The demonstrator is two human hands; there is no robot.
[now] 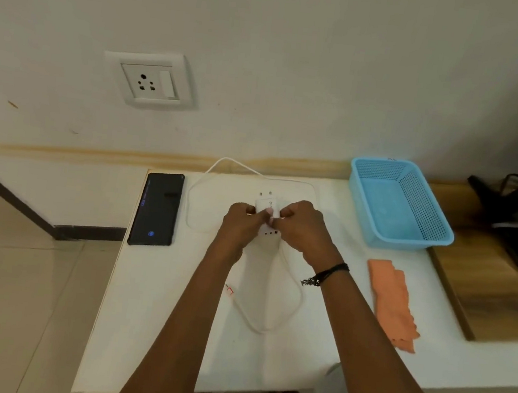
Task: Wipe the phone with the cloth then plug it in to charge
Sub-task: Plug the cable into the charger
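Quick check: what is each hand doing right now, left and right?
Left hand: grips the white charger adapter.
Right hand: grips the same adapter.

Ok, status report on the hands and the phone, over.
Left hand and right hand both grip white charger. Phone flat on table, unplugged. Cloth lies right. Wall socket free.

With the charger [267, 207] pinched between the left grip [239, 216] and right grip [299, 223], the cable [260, 330] loops on the desk [154, 313] beyond and left of the left grip, and again nearer, under both wrists. Left of the far loop the phone [157, 209] lies at the desk edge. Right of the right grip the desk is open up to the orange cloth [395, 305] and, farther back, the blue basket [400, 244].
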